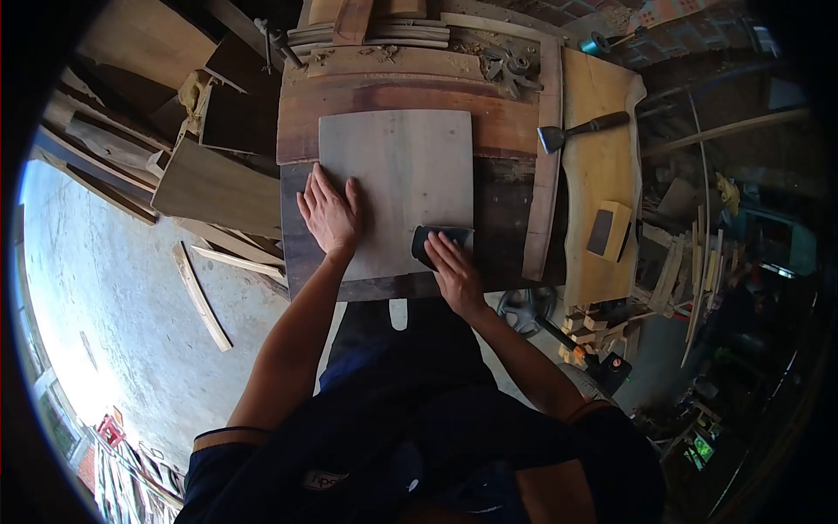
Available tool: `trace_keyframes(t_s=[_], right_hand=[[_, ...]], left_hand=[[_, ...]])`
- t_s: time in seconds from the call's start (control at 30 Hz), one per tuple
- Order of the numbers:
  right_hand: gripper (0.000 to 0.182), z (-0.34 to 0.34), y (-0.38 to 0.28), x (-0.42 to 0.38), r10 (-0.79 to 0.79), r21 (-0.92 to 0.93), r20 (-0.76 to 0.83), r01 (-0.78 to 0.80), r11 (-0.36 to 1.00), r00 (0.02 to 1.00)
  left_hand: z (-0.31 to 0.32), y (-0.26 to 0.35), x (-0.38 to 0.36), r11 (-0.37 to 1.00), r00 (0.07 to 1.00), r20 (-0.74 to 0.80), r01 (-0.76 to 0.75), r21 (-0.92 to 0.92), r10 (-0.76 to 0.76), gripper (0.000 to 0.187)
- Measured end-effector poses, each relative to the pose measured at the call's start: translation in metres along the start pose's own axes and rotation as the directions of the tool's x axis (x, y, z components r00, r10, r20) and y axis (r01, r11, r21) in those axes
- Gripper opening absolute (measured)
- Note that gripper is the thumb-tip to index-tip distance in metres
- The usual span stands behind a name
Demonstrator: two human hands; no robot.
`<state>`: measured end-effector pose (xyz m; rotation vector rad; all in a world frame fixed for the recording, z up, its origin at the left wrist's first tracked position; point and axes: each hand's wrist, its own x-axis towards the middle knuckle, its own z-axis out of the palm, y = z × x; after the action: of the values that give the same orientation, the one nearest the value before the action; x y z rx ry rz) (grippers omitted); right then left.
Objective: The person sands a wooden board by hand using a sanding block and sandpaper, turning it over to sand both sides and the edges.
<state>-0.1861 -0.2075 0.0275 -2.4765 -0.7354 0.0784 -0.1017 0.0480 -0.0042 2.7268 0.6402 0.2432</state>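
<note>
A pale, greyish wooden board (397,183) lies flat on the dark workbench top (506,205). My left hand (332,214) rests on the board's left edge, fingers stretched out and thumb spread, with nothing in it. At the lower right corner of the board, my right hand (455,272) presses a dark piece of sandpaper (425,247) against the surface. The fingers lie together over the sandpaper and hide part of it; its edge curls up around them.
On the right, a yellowish slab (598,188) bears a scraper with a dark handle (585,130) and a yellow sanding block (608,230). A metal clamp part (509,68) sits at the back among shavings. Wooden panels (218,192) lean at the left.
</note>
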Motion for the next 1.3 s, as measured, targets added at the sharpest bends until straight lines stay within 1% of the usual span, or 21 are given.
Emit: trace_keyframes(t_s=[0.03, 0.13, 0.2, 0.3, 0.33, 0.37, 0.43, 0.47, 0.53, 0.6, 0.7, 0.73, 0.8, 0.87, 0.9, 0.93, 1.0, 1.07, 1.13, 1.2, 1.3], right_hand=[[0.062, -0.003, -0.004, -0.011, 0.002, 0.001, 0.057, -0.002, 1.0, 0.998], [0.059, -0.005, 0.006, 0.02, -0.077, -0.009, 0.073, 0.078, 0.997, 0.994], [0.054, 0.001, 0.019, 0.082, -0.068, 0.03, -0.059, 0.07, 0.997, 0.996], [0.042, 0.011, 0.034, 0.184, -0.013, -0.012, -0.286, 0.01, 1.0, 0.958], [0.042, 0.014, 0.035, 0.204, 0.021, -0.013, -0.294, -0.026, 1.0, 0.956], [0.042, 0.014, 0.032, 0.2, 0.036, -0.007, -0.304, -0.04, 0.999, 0.952], [0.044, 0.013, 0.034, 0.188, -0.013, -0.028, -0.258, 0.006, 1.0, 0.966], [0.048, 0.012, 0.032, 0.162, -0.041, -0.025, -0.244, 0.036, 0.999, 0.969], [0.057, 0.006, 0.024, 0.09, -0.029, -0.067, -0.161, 0.019, 0.998, 0.986], [0.066, -0.006, 0.008, 0.025, 0.031, -0.06, -0.057, -0.035, 0.998, 0.998], [0.069, -0.016, 0.013, -0.02, 0.011, -0.072, 0.046, -0.008, 0.997, 0.999], [0.069, -0.018, 0.019, -0.01, 0.011, -0.074, 0.047, -0.007, 0.997, 0.999], [0.064, -0.014, 0.045, 0.037, -0.008, -0.06, -0.094, 0.003, 0.998, 0.995], [0.058, -0.021, 0.069, 0.109, 0.056, -0.04, -0.265, -0.069, 0.997, 0.963], [0.049, -0.024, 0.079, 0.141, 0.066, -0.095, -0.322, -0.102, 0.99, 0.944], [0.044, -0.023, 0.089, 0.17, 0.105, -0.061, -0.372, -0.138, 0.989, 0.922], [0.043, -0.021, 0.093, 0.184, 0.127, -0.058, -0.387, -0.162, 0.985, 0.913], [0.045, -0.02, 0.087, 0.167, 0.163, -0.008, -0.391, -0.181, 0.983, 0.906], [0.053, -0.014, 0.07, 0.106, 0.139, -0.049, -0.363, -0.168, 0.985, 0.921], [0.063, -0.015, 0.048, 0.046, 0.176, -0.082, -0.269, -0.205, 0.975, 0.947], [0.067, -0.016, 0.033, 0.016, 0.243, -0.024, -0.218, -0.254, 0.967, 0.945]], left_hand=[[0.0, 0.001, 0.0, 1.0, 1.0, 0.012, -0.002, 0.002, 0.002, 0.072], [-0.003, 0.002, 0.0, 1.0, 1.0, 0.003, -0.013, 0.002, 0.013, 0.072], [-0.001, 0.002, 0.0, 1.0, 1.0, 0.002, -0.011, -0.005, 0.011, 0.072], [0.001, -0.001, 0.0, 1.0, 1.0, -0.004, -0.016, 0.004, 0.016, 0.072], [0.001, 0.0, -0.001, 1.0, 1.0, -0.005, -0.004, 0.001, 0.004, 0.072], [-0.001, -0.002, -0.001, 1.0, 1.0, 0.0, -0.021, 0.007, 0.021, 0.072], [-0.001, 0.001, 0.0, 0.999, 1.0, 0.001, -0.016, -0.037, 0.016, 0.073], [-0.002, 0.001, 0.0, 0.999, 1.0, 0.011, -0.012, -0.045, 0.012, 0.073], [-0.001, 0.002, 0.001, 0.999, 1.0, 0.013, -0.014, -0.032, 0.015, 0.073], [-0.002, 0.001, 0.0, 1.0, 1.0, 0.014, -0.011, -0.012, 0.011, 0.073], [0.0, 0.001, 0.0, 1.0, 1.0, 0.014, -0.008, 0.011, 0.008, 0.072], [-0.002, 0.002, 0.0, 1.0, 1.0, 0.022, -0.002, 0.004, 0.002, 0.072], [-0.002, 0.004, 0.001, 1.0, 1.0, 0.021, -0.003, 0.009, 0.002, 0.072], [0.0, 0.001, 0.0, 0.999, 1.0, 0.012, -0.014, 0.033, 0.014, 0.073], [0.0, 0.0, -0.001, 0.999, 0.999, 0.018, -0.03, 0.037, 0.029, 0.073], [0.001, 0.001, 0.0, 0.999, 1.0, 0.014, -0.026, 0.033, 0.025, 0.073], [0.001, 0.0, 0.0, 1.0, 1.0, 0.004, -0.024, 0.014, 0.024, 0.074], [0.003, 0.001, -0.002, 0.999, 1.0, 0.008, -0.026, 0.019, 0.026, 0.073], [0.004, -0.001, 0.0, 1.0, 1.0, 0.012, -0.013, 0.028, 0.012, 0.073], [0.002, 0.001, 0.002, 0.999, 1.0, 0.012, -0.019, 0.025, 0.019, 0.074], [-0.001, 0.003, -0.001, 0.999, 1.0, 0.019, -0.013, 0.033, 0.013, 0.074]])
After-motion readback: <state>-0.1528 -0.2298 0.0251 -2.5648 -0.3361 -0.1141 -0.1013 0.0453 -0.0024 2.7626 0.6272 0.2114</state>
